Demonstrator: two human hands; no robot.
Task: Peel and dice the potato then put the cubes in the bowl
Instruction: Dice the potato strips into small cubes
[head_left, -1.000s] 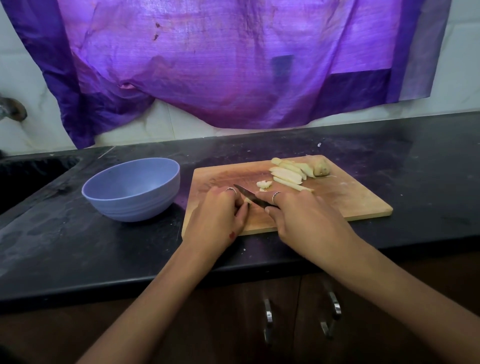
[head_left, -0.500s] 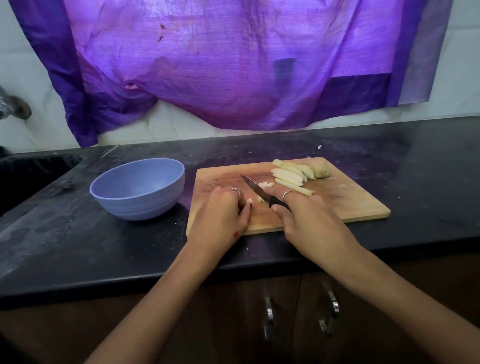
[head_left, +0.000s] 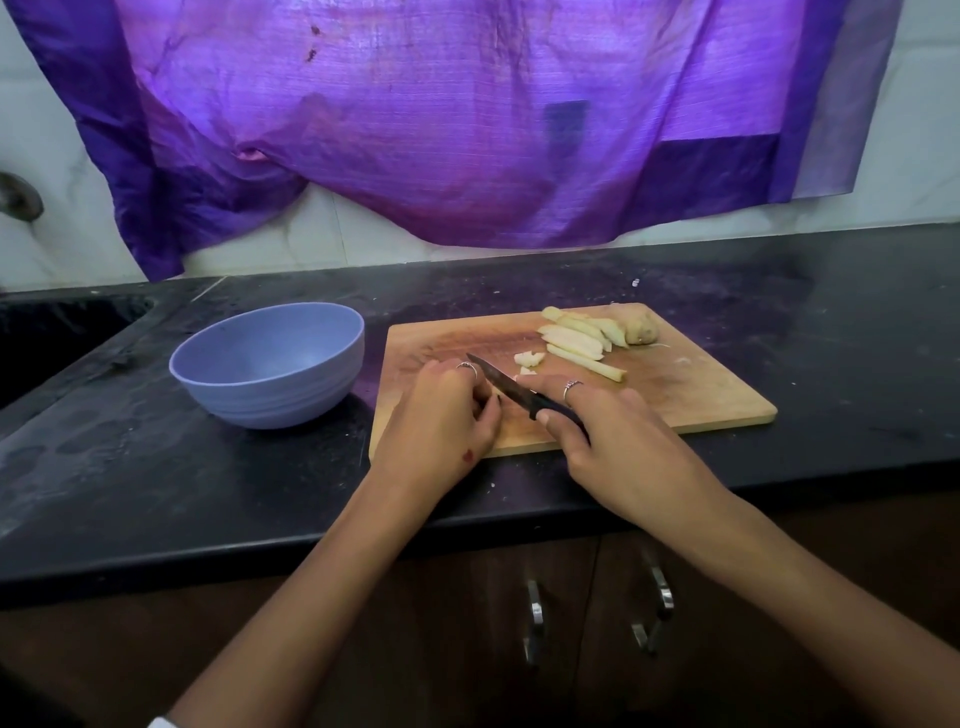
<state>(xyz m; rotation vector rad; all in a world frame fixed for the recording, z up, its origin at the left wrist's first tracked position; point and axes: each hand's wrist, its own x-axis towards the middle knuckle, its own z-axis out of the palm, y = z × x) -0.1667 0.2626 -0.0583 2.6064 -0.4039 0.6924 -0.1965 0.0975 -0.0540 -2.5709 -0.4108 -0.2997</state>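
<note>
No writing shows anywhere. The right hand (head_left: 618, 447) grips a dark knife (head_left: 511, 389), its blade angled over the cutting board (head_left: 701, 400) on the bench (head_left: 156, 483). The left hand (head_left: 441, 421) curls over a potato piece it mostly hides. Potato strips (head_left: 582, 338) lie at the board's far edge, with small cubes (head_left: 529, 359) near the blade. The blue bowl (head_left: 270, 364) sits left of the board.

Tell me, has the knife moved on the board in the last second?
Yes. The knife tip swung toward the board's far edge; the cutting board itself stayed put.
</note>
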